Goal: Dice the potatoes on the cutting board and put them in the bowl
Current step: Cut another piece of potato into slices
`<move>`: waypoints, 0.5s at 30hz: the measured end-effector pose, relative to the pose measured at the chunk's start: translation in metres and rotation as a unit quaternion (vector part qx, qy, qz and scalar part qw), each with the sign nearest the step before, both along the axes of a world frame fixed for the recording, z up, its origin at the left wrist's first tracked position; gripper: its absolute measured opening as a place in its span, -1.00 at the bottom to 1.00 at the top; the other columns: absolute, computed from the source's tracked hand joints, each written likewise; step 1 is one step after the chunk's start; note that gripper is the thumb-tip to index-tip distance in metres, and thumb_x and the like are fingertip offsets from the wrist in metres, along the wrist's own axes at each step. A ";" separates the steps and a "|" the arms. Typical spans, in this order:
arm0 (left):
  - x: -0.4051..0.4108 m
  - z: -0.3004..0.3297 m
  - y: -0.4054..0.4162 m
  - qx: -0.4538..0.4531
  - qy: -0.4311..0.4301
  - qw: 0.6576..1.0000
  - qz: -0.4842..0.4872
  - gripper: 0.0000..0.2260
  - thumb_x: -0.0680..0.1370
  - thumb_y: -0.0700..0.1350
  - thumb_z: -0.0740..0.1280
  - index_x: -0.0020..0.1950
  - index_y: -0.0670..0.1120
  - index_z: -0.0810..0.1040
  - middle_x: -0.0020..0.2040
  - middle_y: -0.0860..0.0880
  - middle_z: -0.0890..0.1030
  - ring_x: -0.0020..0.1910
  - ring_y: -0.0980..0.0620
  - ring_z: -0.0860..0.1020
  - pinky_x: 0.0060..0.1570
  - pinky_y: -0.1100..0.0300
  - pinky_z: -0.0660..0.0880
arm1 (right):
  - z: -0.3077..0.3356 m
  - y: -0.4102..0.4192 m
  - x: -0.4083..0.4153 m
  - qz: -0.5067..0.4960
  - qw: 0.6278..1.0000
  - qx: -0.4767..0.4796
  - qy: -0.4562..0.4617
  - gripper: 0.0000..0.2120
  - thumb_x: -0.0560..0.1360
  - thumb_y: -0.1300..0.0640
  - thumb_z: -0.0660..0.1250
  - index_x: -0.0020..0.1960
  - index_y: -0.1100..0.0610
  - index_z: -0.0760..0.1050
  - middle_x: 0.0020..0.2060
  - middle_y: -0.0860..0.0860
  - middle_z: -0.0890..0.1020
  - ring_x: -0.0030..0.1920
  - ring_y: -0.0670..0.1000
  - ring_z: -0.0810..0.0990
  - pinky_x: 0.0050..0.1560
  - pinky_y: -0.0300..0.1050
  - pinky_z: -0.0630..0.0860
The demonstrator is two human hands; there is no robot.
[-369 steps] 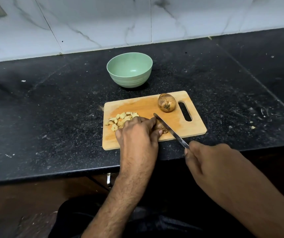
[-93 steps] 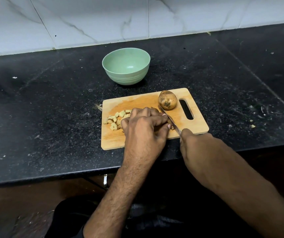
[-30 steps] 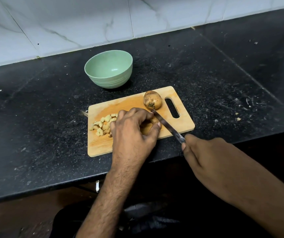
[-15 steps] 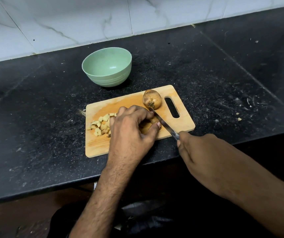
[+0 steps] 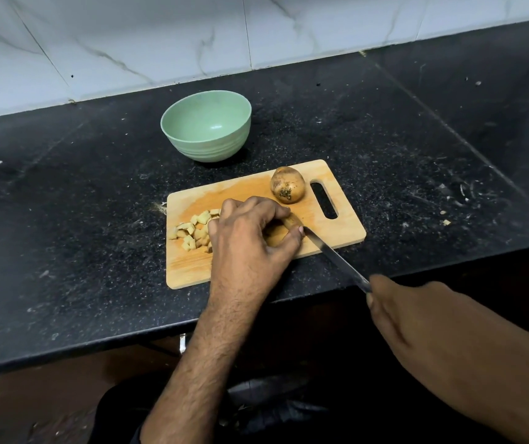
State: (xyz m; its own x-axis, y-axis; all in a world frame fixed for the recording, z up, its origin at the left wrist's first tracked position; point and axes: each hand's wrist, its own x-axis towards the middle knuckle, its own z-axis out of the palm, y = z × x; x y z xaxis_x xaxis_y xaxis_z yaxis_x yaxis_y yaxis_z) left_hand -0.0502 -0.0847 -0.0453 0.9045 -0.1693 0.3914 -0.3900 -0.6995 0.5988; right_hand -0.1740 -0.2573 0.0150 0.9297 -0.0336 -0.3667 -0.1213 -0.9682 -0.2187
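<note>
My left hand (image 5: pixel 250 241) sits on the middle of the rectangular light wooden cutting board (image 5: pixel 346 229), fingers curled down and thumb tucked in, pinching a brown-skinned piece of potato (image 5: pixel 292 221) against the wood. Only a small part of that piece shows between my fingertips (image 5: pixel 284 213) and thumb; the rest is hidden under my palm.

My right hand (image 5: pixel 394 312) is off the counter's front edge, wrapped around the handle of a slim steel knife (image 5: pixel 337 261). The handle itself is hidden inside my grip. The blade runs up and to the left across the board's near edge, and its tip meets the held piece just beside my left thumb.

To the left of my knuckles lies a loose pile of pale diced potato cubes (image 5: pixel 194 230), on the board's left half. Beyond my fingers, a whole unpeeled round potato with a dark blemish (image 5: pixel 288 189) stands next to the board's slotted handle hole (image 5: pixel 324 200) at the right end.

Past the board's far edge, apart from it, a pale green ribbed round bowl (image 5: pixel 206 126) sits upright on the speckled black stone countertop (image 5: pixel 417 149). I see no potato inside it. Behind the counter rises a white marble-patterned tiled wall (image 5: pixel 160 36).
</note>
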 end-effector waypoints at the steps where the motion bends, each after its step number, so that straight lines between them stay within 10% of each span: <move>1: 0.000 0.000 0.000 0.001 -0.002 1.000 0.001 -0.81 0.45 0.13 0.48 -0.01 0.10 0.63 -0.03 0.23 0.60 0.04 0.10 0.40 0.00 0.06 0.22 | 0.001 0.000 -0.003 -0.003 1.000 -0.001 0.003 -0.76 0.67 -0.17 -0.10 -0.05 -0.07 0.20 -0.25 -0.02 0.51 -0.29 -0.02 0.54 -0.09 -0.03 0.59; 15: -0.006 0.002 0.010 -0.018 -0.003 1.000 -0.003 -0.57 0.41 0.16 0.53 0.24 0.09 0.64 0.17 0.23 0.56 0.20 0.14 0.40 0.11 0.06 0.26 | 0.020 0.019 -0.005 -0.033 0.993 0.032 -0.105 -0.67 0.61 -0.23 -0.10 -0.14 -0.07 0.26 -0.39 -0.02 0.54 -0.40 -0.07 0.55 -0.31 -0.16 0.53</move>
State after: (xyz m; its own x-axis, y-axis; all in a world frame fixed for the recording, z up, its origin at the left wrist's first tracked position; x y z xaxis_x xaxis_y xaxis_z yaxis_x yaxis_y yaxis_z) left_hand -0.0562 -0.0747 -0.0435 0.9014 -0.1601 0.4024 -0.3974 -0.6751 0.6215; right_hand -0.1794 -0.2384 0.0350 0.9826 -0.0802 -0.1675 -0.1293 -0.9427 -0.3075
